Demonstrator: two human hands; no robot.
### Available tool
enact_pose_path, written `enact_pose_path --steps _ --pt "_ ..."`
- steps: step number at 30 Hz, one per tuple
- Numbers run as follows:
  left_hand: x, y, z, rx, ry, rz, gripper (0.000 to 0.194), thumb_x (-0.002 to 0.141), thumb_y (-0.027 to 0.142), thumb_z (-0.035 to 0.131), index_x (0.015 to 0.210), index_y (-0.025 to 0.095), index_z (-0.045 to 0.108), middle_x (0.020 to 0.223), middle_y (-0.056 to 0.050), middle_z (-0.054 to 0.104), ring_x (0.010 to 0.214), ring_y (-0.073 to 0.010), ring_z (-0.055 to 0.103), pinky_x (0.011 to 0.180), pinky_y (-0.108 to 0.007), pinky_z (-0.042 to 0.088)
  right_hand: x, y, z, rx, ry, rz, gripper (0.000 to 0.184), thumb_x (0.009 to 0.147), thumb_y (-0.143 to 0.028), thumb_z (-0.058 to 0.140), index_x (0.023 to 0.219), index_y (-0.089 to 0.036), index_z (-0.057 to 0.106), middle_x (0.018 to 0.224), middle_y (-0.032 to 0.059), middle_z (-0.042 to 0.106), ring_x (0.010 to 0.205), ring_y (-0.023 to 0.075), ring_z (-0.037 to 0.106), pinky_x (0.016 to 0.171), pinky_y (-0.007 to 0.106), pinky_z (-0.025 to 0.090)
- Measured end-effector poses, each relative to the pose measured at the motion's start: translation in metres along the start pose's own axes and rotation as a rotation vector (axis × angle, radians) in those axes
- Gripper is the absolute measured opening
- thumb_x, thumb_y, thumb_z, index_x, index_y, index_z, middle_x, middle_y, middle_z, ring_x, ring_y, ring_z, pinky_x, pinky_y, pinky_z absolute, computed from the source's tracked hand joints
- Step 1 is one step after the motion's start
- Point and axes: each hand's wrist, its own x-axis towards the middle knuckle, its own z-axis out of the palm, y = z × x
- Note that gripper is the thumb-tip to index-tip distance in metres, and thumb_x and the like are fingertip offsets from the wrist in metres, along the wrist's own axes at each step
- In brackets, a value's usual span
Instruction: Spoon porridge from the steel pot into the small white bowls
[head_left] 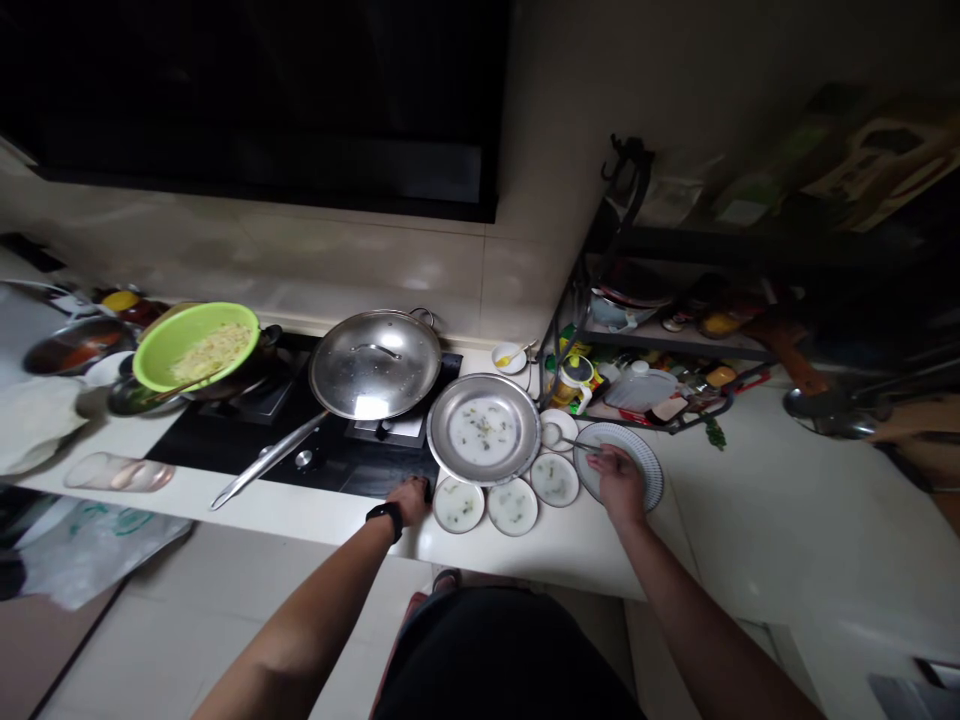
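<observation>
Glossy metal lid (pixel 375 362), matt green plastic bowl (pixel 161 345), smooth shiny metal basin (pixel 444 430).

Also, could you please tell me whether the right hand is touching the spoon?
Touching: the head view shows the right hand gripping the spoon by its handle end.

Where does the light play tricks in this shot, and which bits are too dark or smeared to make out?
Head view: white glare on the near side of the pan lid; the large panel above sinks almost to black; items at the upper right are dim and smeared; the glass at far left looks stretched, probably by the wide lens; the small bowls read more clearly.
</observation>
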Motion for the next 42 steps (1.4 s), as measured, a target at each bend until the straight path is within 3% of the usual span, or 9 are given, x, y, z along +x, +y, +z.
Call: enact_pose_path --steps 2,8,19,23,29,32,37,39,42 --pt "-0.001 0.001 -0.002 -0.004 -0.003 0.000 0.035 0.081 0.037 0.069 0.109 0.016 0.067 0.118 -0.017 0.071 0.108 -0.0294 0.069 0.090 -0.034 0.051 0.001 0.006 -0.001 0.154 0.077 0.131 0.036 0.074 -0.050 0.074 0.087 -0.018 0.064 0.069 0.0049 0.072 0.070 0.0263 0.075 0.075 0.045 0.062" --pt "-0.005 0.006 -0.008 -0.002 -0.007 -0.002 0.032 0.082 0.037 0.067 0.107 0.016 0.068 0.116 -0.017 0.072 0.106 -0.0292 0.070 0.087 -0.034 0.051 0.005 0.010 -0.013 0.287 0.160 0.158 0.036 0.070 -0.047 0.080 0.080 -0.019 0.059 0.072 0.0023 0.071 0.065 0.0237 0.075 0.073 0.047 0.065" --pt "-0.004 0.004 -0.005 0.004 -0.002 0.008 0.030 0.081 0.031 0.067 0.106 0.015 0.068 0.116 -0.018 0.072 0.106 -0.0299 0.070 0.089 -0.035 0.052 -0.005 -0.041 -0.029 0.322 0.111 0.083 0.037 0.068 -0.043 0.086 0.083 -0.017 0.065 0.073 0.0034 0.073 0.068 0.0235 0.077 0.074 0.039 0.066" --pt "-0.002 0.002 -0.002 -0.004 0.000 0.007 0.032 0.081 0.034 0.066 0.107 0.016 0.068 0.117 -0.018 0.071 0.106 -0.0300 0.070 0.088 -0.035 0.052 -0.011 -0.046 -0.012 0.354 0.052 0.129 0.036 0.067 -0.042 0.087 0.082 -0.019 0.064 0.081 0.0032 0.075 0.069 0.0232 0.077 0.072 0.039 0.067" --pt "0.001 0.000 0.001 -0.014 -0.015 0.017 0.035 0.082 0.038 0.066 0.109 0.015 0.067 0.117 -0.018 0.071 0.108 -0.0310 0.069 0.090 -0.036 0.051 -0.030 -0.027 0.040 0.278 -0.108 0.233 0.038 0.073 -0.048 0.081 0.089 -0.017 0.064 0.072 0.0053 0.073 0.071 0.0259 0.077 0.073 0.041 0.065" --pt "0.002 -0.001 0.002 -0.006 -0.015 0.023 0.038 0.082 0.040 0.066 0.110 0.015 0.067 0.118 -0.019 0.070 0.108 -0.0315 0.069 0.090 -0.037 0.051 -0.043 -0.022 0.057 0.070 -0.241 0.040 0.036 0.085 -0.052 0.069 0.093 -0.017 0.068 0.079 0.0082 0.074 0.074 0.0254 0.076 0.075 0.042 0.064" --pt "-0.001 0.000 0.000 -0.010 -0.006 0.024 0.036 0.083 0.041 0.065 0.108 0.015 0.067 0.117 -0.019 0.070 0.108 -0.0307 0.068 0.090 -0.036 0.050 -0.061 -0.039 0.041 -0.506 -0.733 -0.743 0.026 0.096 -0.029 0.052 0.110 -0.023 0.074 0.113 0.0121 0.073 0.103 0.0267 0.070 0.093 0.043 0.058" --pt "-0.002 0.001 -0.001 -0.015 -0.006 0.024 0.036 0.083 0.040 0.065 0.109 0.015 0.067 0.116 -0.018 0.071 0.107 -0.0298 0.069 0.089 -0.035 0.050 -0.061 -0.049 0.024 -0.628 -0.723 -0.879 0.032 0.097 -0.024 0.048 0.117 -0.023 0.073 0.117 0.0125 0.072 0.104 0.0266 0.069 0.092 0.042 0.058" --pt "-0.003 0.002 -0.002 -0.005 -0.007 0.017 0.034 0.083 0.037 0.065 0.110 0.016 0.067 0.117 -0.018 0.070 0.107 -0.0293 0.068 0.090 -0.035 0.050 -0.051 -0.061 -0.001 -0.680 -0.514 -0.897 0.033 0.100 -0.027 0.044 0.116 -0.023 0.072 0.114 0.0123 0.072 0.104 0.0271 0.068 0.094 0.043 0.057"
